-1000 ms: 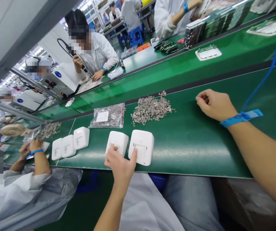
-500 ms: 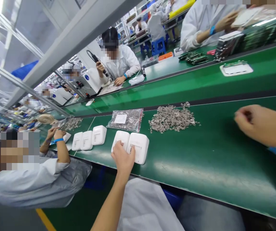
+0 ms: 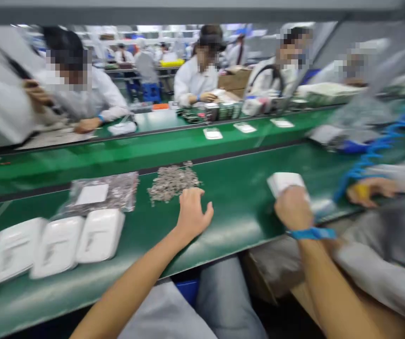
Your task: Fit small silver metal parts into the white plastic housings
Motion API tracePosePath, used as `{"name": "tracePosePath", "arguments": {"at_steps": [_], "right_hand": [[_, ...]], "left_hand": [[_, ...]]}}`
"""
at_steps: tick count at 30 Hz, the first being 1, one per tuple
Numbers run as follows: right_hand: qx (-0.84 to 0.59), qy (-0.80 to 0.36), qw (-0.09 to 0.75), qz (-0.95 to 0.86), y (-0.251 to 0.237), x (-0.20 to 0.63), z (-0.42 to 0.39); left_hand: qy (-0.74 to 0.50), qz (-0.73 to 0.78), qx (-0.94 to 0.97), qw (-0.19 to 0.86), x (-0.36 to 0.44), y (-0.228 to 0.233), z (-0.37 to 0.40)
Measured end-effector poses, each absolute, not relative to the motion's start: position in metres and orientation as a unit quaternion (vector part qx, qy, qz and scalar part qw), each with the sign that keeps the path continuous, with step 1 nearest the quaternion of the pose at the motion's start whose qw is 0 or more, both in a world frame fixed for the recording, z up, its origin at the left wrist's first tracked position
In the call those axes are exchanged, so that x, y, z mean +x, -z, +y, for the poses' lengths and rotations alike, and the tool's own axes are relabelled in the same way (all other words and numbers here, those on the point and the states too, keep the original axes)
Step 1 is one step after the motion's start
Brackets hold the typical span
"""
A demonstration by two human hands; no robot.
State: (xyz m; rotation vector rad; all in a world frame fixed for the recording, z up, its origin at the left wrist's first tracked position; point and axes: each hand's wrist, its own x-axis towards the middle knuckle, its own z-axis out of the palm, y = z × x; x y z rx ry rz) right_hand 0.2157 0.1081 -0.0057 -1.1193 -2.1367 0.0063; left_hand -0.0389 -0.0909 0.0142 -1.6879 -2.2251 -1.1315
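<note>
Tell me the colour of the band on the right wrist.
Blue. The wristband on the right hand shows best in the head view.

No legible writing

The white label on the bag (image 3: 93,193) and the marks on the white casings (image 3: 100,235) are too blurred to read.

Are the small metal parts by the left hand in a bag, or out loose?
Out: the metal parts lie heaped on the green belt, beside the left hand.

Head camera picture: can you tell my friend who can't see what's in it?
The left hand rests beside a pile of small metal parts on a green belt, while the right hand grips a white casing. More white casings sit left.
</note>
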Motion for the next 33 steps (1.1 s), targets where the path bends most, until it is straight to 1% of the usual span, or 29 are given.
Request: {"name": "tracePosePath", "arguments": {"at_steps": [2,4,6,7,10,12,18,22,25,30,33], "right_hand": [[-0.432,-0.003,0.354,-0.83,0.0,0.217,0.093],[-0.374,-0.064,0.353,-0.855,-0.007,0.204,0.077],[-0.328,-0.139,0.337,-0.872,-0.016,0.191,0.064],[-0.316,-0.155,0.323,-0.879,-0.022,0.187,0.059],[-0.288,-0.125,0.266,-0.911,-0.036,0.178,0.056],[-0.263,-0.094,0.224,-0.934,-0.04,0.174,0.059],[-0.173,-0.032,0.114,-0.978,-0.039,0.157,0.063],[-0.126,-0.008,0.103,-0.987,-0.034,0.149,0.066],[-0.124,-0.02,0.11,-0.986,-0.03,0.145,0.071],[-0.137,-0.046,0.079,-0.986,-0.03,0.135,0.085],[-0.153,-0.072,0.076,-0.983,-0.033,0.134,0.089]], "left_hand": [[0.368,-0.687,-0.627,-0.014,-0.01,-0.009,-0.047],[0.374,-0.678,-0.631,-0.052,0.007,-0.002,-0.019],[0.37,-0.686,-0.621,-0.076,0.013,0.006,-0.008],[0.361,-0.689,-0.623,-0.086,0.013,0.009,-0.007],[0.336,-0.689,-0.635,-0.098,0.009,0.013,-0.013],[0.344,-0.697,-0.621,-0.098,0.005,0.011,-0.017],[0.339,-0.683,-0.638,-0.109,-0.021,0.005,-0.018],[0.344,-0.664,-0.654,-0.117,-0.031,0.008,-0.016],[0.351,-0.665,-0.649,-0.117,-0.031,0.01,-0.013],[0.344,-0.667,-0.649,-0.125,-0.03,0.009,-0.011],[0.339,-0.67,-0.649,-0.124,-0.03,0.009,-0.012]]}}
